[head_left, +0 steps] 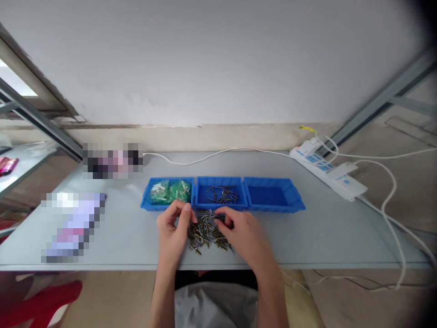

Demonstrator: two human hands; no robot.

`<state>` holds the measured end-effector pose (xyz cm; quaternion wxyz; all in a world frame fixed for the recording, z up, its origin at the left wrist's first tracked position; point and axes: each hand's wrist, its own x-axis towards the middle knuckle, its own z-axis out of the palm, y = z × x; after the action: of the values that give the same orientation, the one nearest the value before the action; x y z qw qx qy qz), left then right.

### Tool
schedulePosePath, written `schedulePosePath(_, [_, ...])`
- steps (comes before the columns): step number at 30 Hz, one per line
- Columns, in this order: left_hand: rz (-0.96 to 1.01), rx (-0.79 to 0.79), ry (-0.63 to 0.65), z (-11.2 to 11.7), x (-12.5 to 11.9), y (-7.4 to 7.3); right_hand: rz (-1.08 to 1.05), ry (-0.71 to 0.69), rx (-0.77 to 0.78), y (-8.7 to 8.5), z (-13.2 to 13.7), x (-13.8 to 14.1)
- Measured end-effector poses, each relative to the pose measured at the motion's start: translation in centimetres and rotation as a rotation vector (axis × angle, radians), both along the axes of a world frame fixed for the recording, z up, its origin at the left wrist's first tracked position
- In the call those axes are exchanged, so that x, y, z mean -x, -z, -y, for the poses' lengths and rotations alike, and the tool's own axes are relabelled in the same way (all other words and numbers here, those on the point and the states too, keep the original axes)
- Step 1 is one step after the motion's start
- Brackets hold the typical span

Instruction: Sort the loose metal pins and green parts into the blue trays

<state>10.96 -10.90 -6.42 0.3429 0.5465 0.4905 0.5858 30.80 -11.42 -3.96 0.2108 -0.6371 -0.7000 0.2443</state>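
Observation:
A loose pile of thin metal fasteners [206,234], screw-like with some yellowish parts, lies on the table between my hands. My left hand [175,223] is at the pile's left side, thumb and forefinger pinched together in front of the left blue bin; what they hold is too small to make out. On the other side my right hand [242,228] reaches into the pile with curled fingers, and its fingertips are partly hidden among the fasteners. Behind the pile, the middle blue bin [201,203] contains several similar fasteners. Green and whitish small pieces [170,190] fill the left blue bin [146,202].
A right blue bin [273,209] adjoins the middle one. A white power strip [327,171] with cables stands at the table's right rear. A white cord [205,157] runs along the back. Blurred objects lie to the left, including a bluish one [77,223].

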Motion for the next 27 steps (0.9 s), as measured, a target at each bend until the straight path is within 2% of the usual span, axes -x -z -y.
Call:
schedulePosePath(4, [-0.01, -0.005, 0.008, -0.1, -0.1, 0.0, 0.029, -0.019, 0.04, 0.1, -0.4, 0.5])
schedulePosePath(9, [-0.028, 0.001, 0.018, 0.0, -0.3, -0.4, -0.018, -0.036, -0.016, 0.6, -0.3, 0.2])
schedulePosePath(13, [-0.029, 0.012, 0.062, 0.1, -0.3, -1.1, -0.22, -0.058, -0.12, 0.4, 0.0, -0.2])
schedulePosePath(19, [-0.053, 0.057, 0.243, 0.2, -1.6, -1.6, -0.565, 0.004, -0.26, -0.8, 0.6, -0.1])
schedulePosePath(23, [-0.036, -0.014, 0.191, 0.2, -2.9, -1.6, -0.625, -0.024, -0.243, -0.8, 0.5, 0.2])
schedulePosePath(27, [0.008, -0.104, 0.166, 0.2, -3.0, -1.7, -0.635, -0.042, -0.231, -0.5, 0.3, 0.2])
